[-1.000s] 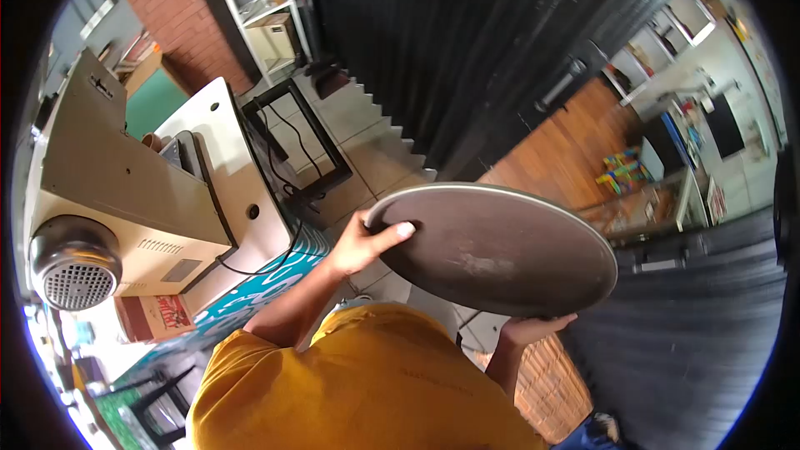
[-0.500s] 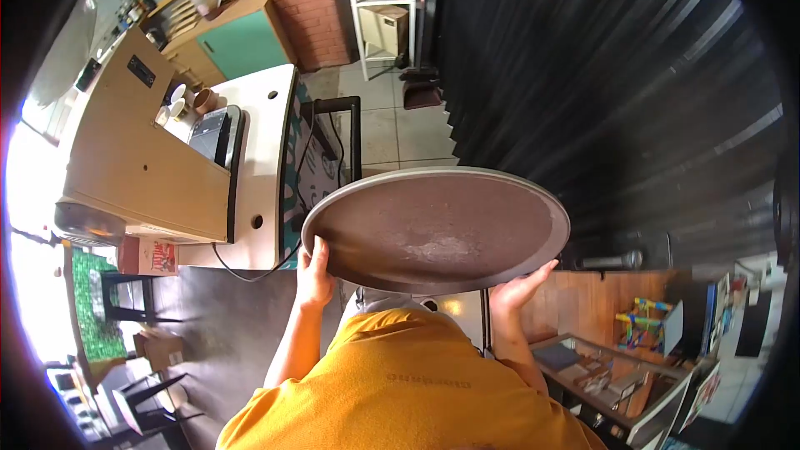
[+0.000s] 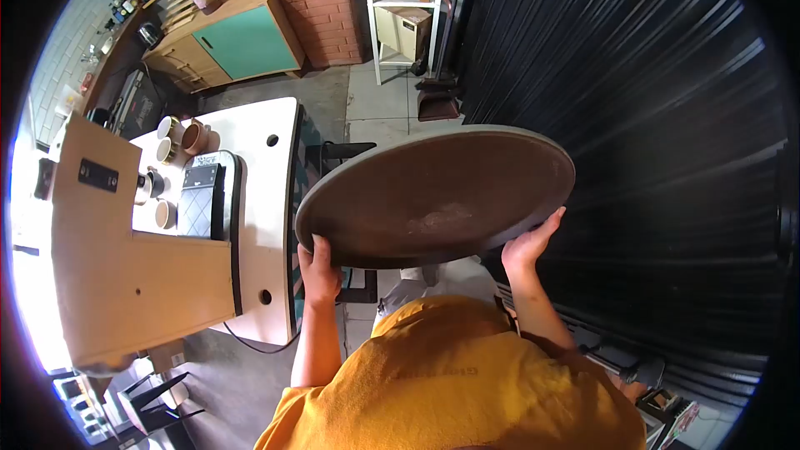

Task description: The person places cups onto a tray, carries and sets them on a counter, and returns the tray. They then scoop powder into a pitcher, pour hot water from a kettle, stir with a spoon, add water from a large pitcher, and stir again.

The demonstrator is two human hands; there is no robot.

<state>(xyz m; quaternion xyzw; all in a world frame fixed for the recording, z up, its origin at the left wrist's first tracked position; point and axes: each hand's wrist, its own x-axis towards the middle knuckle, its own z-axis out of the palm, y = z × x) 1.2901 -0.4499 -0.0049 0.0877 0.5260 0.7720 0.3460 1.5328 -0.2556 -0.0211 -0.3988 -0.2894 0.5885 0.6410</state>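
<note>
On worktop [image 3: 254,208] at left, cups [image 3: 196,137] show fuller than half second ago; at centre, brown tray [image 3: 433,175] slants more steeply up to right: carrying ongoing, tray not set down. Count, left to right: one beige machine [image 3: 142,283], at least five cups, one tray. My left hand [image 3: 319,271] has fingers clamped on near-left rim, thumb over top; right hand [image 3: 531,243] bears on near-right rim, finger closure hidden, cannot tell.

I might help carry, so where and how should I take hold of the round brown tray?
Probably pinch the tray by its far rim, coming from opposite the wearer: that slim edge is free, no handle shows, and the left hand and right hand occupy the near sides.
</note>
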